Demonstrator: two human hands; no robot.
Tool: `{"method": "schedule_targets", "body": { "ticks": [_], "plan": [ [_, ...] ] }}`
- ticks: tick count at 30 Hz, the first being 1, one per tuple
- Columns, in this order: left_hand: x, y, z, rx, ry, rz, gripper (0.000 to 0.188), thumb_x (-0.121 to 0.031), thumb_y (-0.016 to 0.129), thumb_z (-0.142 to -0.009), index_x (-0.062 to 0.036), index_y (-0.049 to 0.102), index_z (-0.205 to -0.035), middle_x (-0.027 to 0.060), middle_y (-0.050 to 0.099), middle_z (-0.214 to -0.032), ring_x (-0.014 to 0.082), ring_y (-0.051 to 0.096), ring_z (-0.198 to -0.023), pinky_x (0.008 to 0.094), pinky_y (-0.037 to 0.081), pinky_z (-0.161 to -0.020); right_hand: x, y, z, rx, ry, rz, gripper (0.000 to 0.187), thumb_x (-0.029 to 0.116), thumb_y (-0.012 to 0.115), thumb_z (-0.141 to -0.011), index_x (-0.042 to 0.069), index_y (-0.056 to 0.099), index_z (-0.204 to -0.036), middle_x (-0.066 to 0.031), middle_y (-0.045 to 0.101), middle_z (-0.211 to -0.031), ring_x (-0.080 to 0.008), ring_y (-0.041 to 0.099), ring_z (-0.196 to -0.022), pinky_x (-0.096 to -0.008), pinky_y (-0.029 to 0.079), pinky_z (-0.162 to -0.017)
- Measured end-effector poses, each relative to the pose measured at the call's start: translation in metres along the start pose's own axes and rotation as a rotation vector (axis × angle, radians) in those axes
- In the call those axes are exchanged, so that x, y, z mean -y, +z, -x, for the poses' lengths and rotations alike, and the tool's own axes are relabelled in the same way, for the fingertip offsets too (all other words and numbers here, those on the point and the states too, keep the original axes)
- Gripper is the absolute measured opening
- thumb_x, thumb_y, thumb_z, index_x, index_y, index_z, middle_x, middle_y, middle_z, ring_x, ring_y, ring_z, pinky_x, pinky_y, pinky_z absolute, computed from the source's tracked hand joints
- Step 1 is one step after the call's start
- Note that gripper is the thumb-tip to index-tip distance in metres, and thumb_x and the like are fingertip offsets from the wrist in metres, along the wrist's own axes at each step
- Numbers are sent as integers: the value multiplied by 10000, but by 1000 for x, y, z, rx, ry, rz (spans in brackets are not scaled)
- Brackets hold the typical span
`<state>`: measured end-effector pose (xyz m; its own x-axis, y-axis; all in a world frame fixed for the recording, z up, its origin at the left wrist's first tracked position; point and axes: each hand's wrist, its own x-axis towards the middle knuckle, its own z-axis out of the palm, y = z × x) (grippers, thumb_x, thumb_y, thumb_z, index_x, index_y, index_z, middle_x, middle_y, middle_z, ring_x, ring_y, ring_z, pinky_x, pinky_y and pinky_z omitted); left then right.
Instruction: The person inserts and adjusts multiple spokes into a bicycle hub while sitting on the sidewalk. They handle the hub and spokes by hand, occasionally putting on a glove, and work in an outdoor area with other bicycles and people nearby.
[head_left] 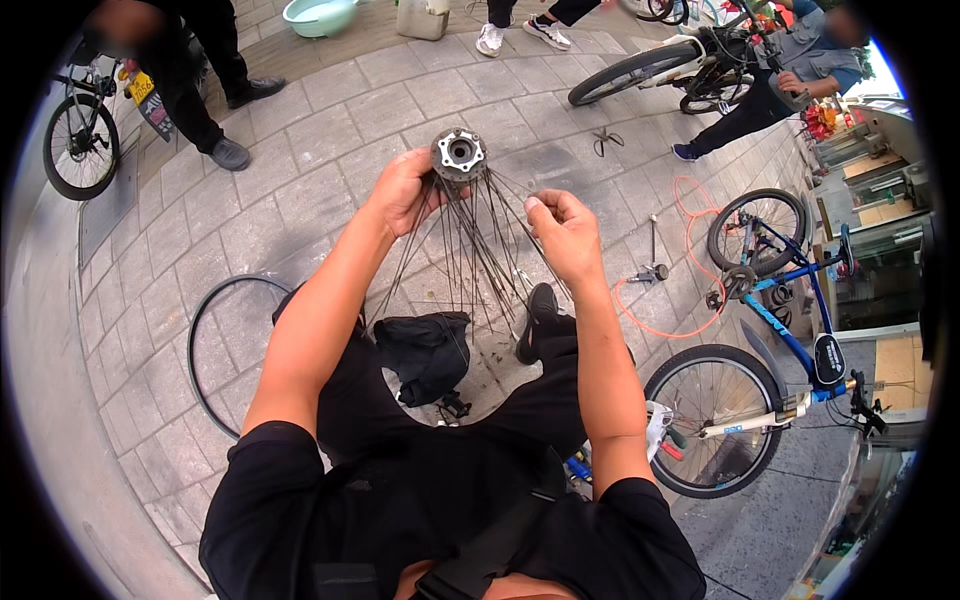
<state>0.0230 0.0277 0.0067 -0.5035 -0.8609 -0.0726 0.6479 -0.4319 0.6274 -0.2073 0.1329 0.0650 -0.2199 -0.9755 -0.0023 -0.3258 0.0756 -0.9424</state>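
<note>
Two hands work at one wheel hub (459,155), held up in front of you above the paved ground (330,120). Your left hand (403,190) grips the hub from the side, its fingers wrapped about the top of the spoke bundle just under the metal flange. Your right hand (562,232) sits a little lower and to the right, with its thumb and forefinger pinched on the upper end of a single spoke (532,240). A loose fan of thin dark spokes (470,250) hangs down from the hub between your two forearms, spreading toward your knees. Below them lies a crumpled black cloth bag (428,350) on the ground, just beside your black shoe (540,315). A bare black tyre (205,350) lies flat on the paving to your left. To your right a blue bicycle (790,330) stands upside down, with an orange hose (690,260) looped on the ground near it and a hammer-like tool (653,255) lying between. Other people stand farther off beside two more bicycles, and a pale green basin (322,14) sits at the top edge.
</note>
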Motion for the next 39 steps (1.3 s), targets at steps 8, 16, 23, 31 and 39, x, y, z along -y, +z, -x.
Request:
{"method": "schedule_targets", "body": {
  "ticks": [8,16,23,31,39],
  "plan": [
    [6,-4,-15,-81,-81,28,320,-168,447,-1104,43,614,-1277,177,724,-1176,266,729,-1008,430,642,-836,2,25,-13,17,-196,197,332,218,693,-953,-9,732,-1193,-157,745,-1082,-198,708,-840,-326,565,-788],
    [7,-9,-22,-50,-69,11,344,-179,412,-1113,51,597,-1291,179,712,-1202,260,718,-1014,418,633,-845,-2,43,-22,-21,-368,372,347,214,734,-911,16,742,-1196,-144,706,-1058,-282,653,-1027,-395,514,-951],
    [6,-1,-22,-106,-26,-31,334,-178,412,-1122,41,587,-1305,160,708,-1181,254,728,-987,412,654,-828,-16,43,-33,1,-415,348,333,224,761,-912,-1,742,-1157,-128,700,-1027,-241,652,-954,-360,524,-907],
    [-1,2,-21,-67,-75,-57,328,-179,416,-1125,31,588,-1308,160,711,-1184,243,733,-974,406,653,-809,-15,35,-38,117,-146,36,282,186,704,-1000,-41,702,-1167,-32,706,-897,-96,617,-801,-279,519,-743],
    [-2,-14,-32,-55,-65,-30,310,-134,435,-1091,25,609,-1293,175,717,-1196,278,726,-1013,422,640,-812,-10,16,-16,149,15,92,302,244,669,-976,12,733,-1160,-137,777,-946,-224,740,-862,-356,564,-795]
  ]
}}
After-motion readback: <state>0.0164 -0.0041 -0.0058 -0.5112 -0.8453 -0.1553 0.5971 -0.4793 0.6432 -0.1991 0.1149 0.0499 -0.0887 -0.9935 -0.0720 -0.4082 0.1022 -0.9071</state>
